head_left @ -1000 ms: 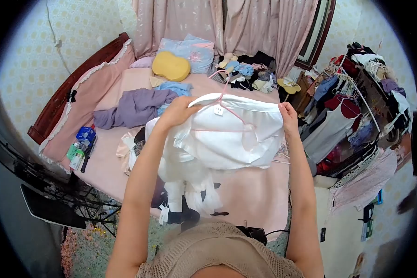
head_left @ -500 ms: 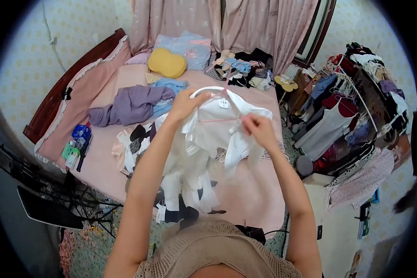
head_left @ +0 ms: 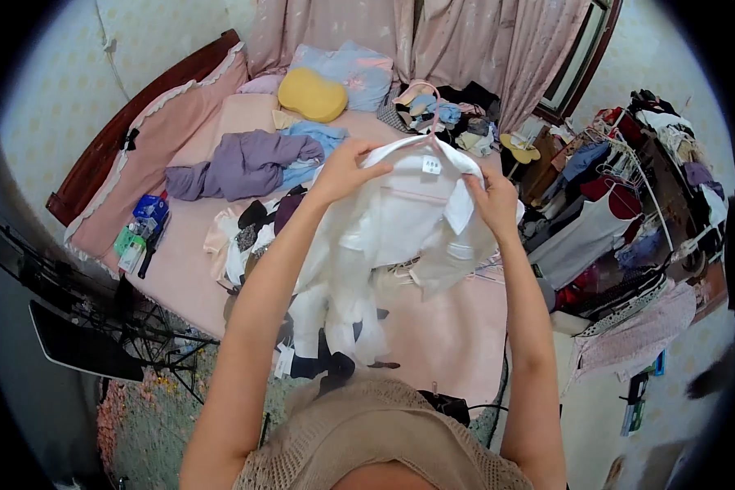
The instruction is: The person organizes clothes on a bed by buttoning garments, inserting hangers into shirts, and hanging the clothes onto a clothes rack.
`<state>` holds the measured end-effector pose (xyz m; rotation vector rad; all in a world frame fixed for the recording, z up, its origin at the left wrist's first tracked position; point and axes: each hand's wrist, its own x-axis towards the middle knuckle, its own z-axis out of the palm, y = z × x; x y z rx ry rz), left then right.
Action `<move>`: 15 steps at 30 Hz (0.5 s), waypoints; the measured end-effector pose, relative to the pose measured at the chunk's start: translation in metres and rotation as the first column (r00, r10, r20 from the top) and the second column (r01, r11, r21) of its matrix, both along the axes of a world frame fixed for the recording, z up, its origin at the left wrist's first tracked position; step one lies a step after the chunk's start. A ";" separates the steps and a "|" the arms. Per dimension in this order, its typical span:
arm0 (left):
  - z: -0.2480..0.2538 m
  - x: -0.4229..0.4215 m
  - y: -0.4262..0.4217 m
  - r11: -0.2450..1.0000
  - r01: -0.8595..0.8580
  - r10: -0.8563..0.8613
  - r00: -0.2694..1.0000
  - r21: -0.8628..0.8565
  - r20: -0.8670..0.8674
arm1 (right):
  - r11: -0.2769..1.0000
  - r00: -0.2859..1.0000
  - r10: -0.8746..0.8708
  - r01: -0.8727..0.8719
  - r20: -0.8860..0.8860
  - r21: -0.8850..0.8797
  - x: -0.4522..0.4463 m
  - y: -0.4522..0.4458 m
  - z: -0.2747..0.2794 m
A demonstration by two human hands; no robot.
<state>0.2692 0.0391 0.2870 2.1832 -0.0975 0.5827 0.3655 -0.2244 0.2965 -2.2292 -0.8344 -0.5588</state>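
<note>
A white garment (head_left: 400, 220) hangs open between my hands, its collar upward and a small white label (head_left: 431, 167) inside the neck. My left hand (head_left: 347, 170) is closed on the left side of the collar. The right side of the collar is pinched in my right hand (head_left: 492, 196). A pink hanger (head_left: 434, 113) sits inside the garment, its hook rising above the neckline and its bar showing across the inside. Sheer white fabric trails down over the bed, near dark cloth with a white tag (head_left: 284, 361).
Purple cloth (head_left: 249, 167), a yellow cushion (head_left: 312, 95) and a clothes pile (head_left: 457, 114) lie on the pink bed (head_left: 441, 335). Garments hang on a rack (head_left: 641, 155) at the right. A black flat panel (head_left: 82, 343) stands at the lower left.
My right hand let go of the garment's far edge, moved inward, then out to the collar's right side. The garment's right part now folds open and hangs down. The view has shifted slightly.
</note>
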 end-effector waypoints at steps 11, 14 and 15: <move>-0.003 0.004 -0.004 0.997 -0.019 0.022 0.999 0.071 -0.040 | 0.989 0.989 0.123 -0.115 -0.085 0.095 0.009 0.001 -0.009; -0.005 0.009 -0.012 0.998 -0.046 0.045 0.999 0.049 0.025 | 0.981 0.965 0.187 -0.192 -0.183 -0.014 0.001 0.007 -0.005; -0.005 0.010 -0.014 0.998 -0.043 0.041 0.999 0.049 0.025 | 0.979 0.958 0.205 -0.204 -0.201 0.023 -0.002 0.007 -0.001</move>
